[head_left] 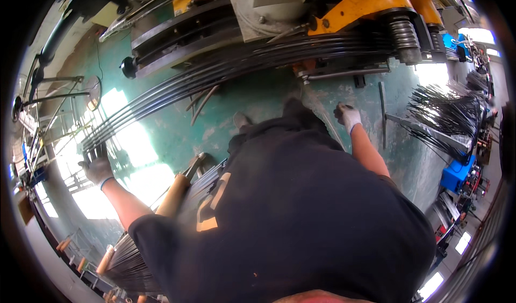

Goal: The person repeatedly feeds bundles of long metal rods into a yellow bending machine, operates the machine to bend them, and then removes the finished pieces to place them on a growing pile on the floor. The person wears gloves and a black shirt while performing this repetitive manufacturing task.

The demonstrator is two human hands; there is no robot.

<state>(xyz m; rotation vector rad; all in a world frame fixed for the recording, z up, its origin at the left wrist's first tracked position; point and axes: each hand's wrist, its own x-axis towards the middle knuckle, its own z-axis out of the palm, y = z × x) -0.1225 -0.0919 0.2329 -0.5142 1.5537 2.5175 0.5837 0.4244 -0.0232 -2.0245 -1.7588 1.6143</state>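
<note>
Several long dark metal rods (177, 90) run side by side from the machine at the upper right down to the far left. At their left ends is my left hand (98, 170), in a pale glove with dark fingers, closed around the rod ends. My right hand (348, 116), in a whitish glove with dark fingertips, is held out to my right over the green floor, apart from the rods. Its fingers are curled in, and whatever they hold, if anything, is hidden.
Ahead stands a machine with an orange arm (355, 7) and a coil spring (404, 34). To the right, a bundle of dark rods (443, 112) lies on a metal stand (430, 128), near a blue box (458, 174). A brown roller (173, 195) and more rods are close on my left.
</note>
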